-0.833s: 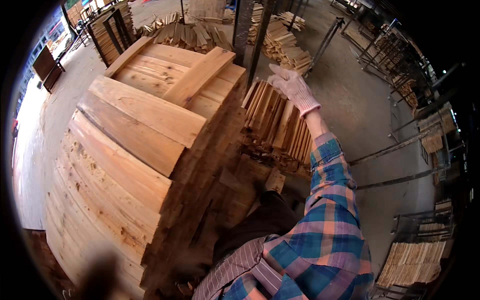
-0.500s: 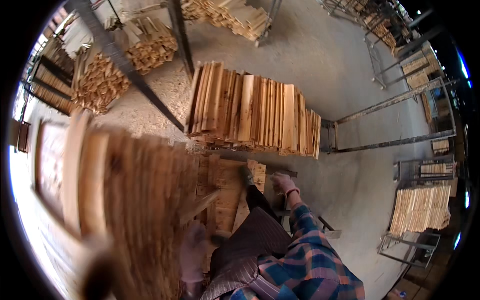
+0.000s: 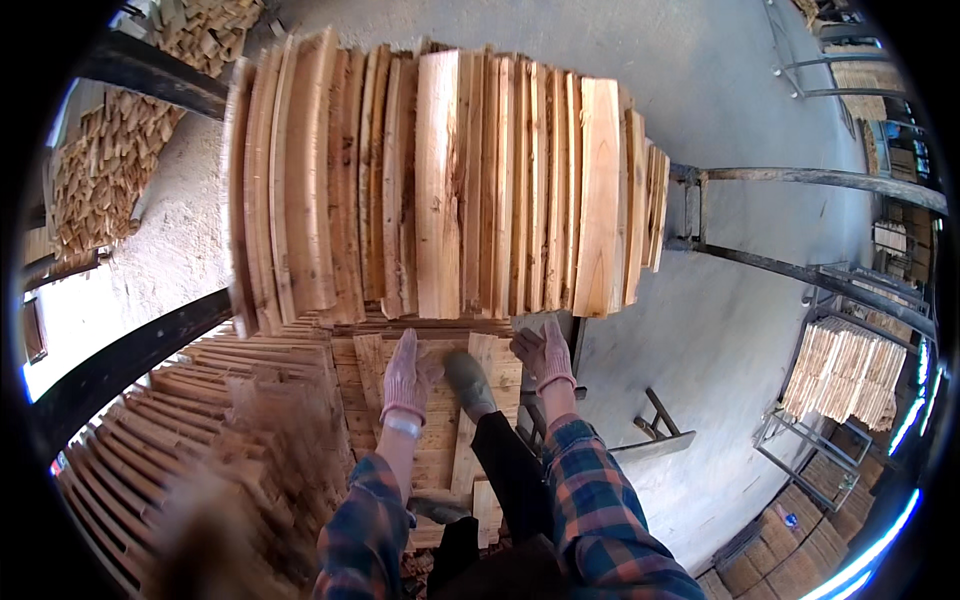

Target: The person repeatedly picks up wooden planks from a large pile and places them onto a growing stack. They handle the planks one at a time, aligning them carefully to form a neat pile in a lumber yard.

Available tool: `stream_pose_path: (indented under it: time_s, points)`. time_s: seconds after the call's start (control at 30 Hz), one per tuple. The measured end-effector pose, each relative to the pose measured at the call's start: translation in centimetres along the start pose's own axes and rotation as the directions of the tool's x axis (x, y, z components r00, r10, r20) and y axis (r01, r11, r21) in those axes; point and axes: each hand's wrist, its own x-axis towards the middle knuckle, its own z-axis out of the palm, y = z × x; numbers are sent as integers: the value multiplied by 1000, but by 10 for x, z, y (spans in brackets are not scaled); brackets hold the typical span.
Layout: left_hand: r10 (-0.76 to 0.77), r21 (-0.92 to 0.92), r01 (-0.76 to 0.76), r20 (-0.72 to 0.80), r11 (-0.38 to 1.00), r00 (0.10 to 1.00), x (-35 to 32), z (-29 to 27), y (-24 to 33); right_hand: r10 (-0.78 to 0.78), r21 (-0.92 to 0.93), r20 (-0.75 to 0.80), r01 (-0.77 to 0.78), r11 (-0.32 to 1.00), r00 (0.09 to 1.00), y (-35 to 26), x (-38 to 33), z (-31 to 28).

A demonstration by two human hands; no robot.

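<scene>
Wooden boards (image 3: pixel 438 190): ranked side by side; I judge uneven pressure could spill them.
Left hand (image 3: pixel 404 376): unclenched, empty.
Right hand (image 3: pixel 548 357): empty, fingers spread.

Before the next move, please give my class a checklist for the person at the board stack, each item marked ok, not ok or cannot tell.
1. Gloves on both the left hand and right hand: ok.
2. Both hands empty, fingers open: ok.
3. Hands apart from each other: ok.
4. Near ends of the board stack flush: not ok; they are uneven.
5. Fingertips touching the stack: cannot tell; they appear close to its near ends.
6. Front boot firmly planted: cannot tell; it shows over the wooden boards between the hands.
</scene>
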Motion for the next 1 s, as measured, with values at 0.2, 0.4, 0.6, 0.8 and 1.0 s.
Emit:
stream_pose_path:
  time_s: [0.2, 0.4, 0.6, 0.8, 1.0]
  points:
    - [0, -412, 10, 25, 911, 1000, 71, 53, -13, 343, 815, -149, -81, 574, 927, -92, 19, 87]
    - [25, -618, 62, 132, 784, 991, 81, 59, -27, 377, 701, -41, -243, 671, 925, -107, -11, 112]
    - [88, -574, -57, 26, 817, 996, 88, 57, -37, 283, 664, -61, -173, 727, 957, -94, 2, 113]
    - [94, -499, -114, -65, 859, 993, 76, 57, -39, 252, 806, 27, -170, 567, 967, -108, -13, 122]
    - [163, -383, -202, -131, 902, 978, 56, 31, -41, 337, 802, 183, -339, 492, 923, -153, -53, 138]
